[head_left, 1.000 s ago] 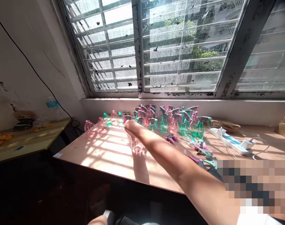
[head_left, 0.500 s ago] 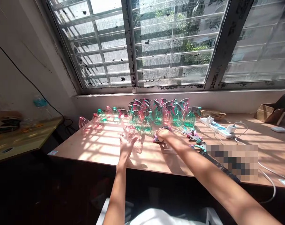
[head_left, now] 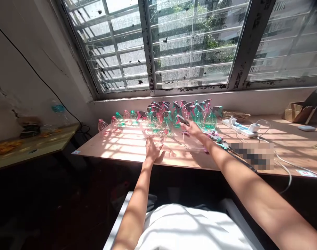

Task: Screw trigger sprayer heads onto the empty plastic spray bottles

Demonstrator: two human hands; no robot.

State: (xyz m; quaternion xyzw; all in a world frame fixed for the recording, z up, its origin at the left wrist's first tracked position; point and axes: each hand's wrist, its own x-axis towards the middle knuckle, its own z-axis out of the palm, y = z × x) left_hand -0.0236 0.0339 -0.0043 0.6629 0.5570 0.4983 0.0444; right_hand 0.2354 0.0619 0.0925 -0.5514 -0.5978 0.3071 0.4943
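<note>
My left hand (head_left: 153,150) is closed around the lower part of a clear pink bottle (head_left: 160,137), which tilts with its neck toward the right. My right hand (head_left: 193,130) grips a black and pink trigger spray head (head_left: 183,120) above the table, to the right of that bottle. Behind both hands stand several green and pink bottles with spray heads fitted, such as a green bottle (head_left: 210,121). Loose spray heads (head_left: 217,137) lie under and beyond my right wrist.
Several bottles without spray heads, one a pink bottle (head_left: 102,125), stand at the table's left. A white power strip (head_left: 240,127) with cables lies at the right, near an open cardboard box (head_left: 294,111). Another table (head_left: 56,146) is at far left; a window runs behind.
My right hand has come up from the table with a spray head in it. The pink bottle in my left hand has tipped from upright toward the right. The view has shifted.
</note>
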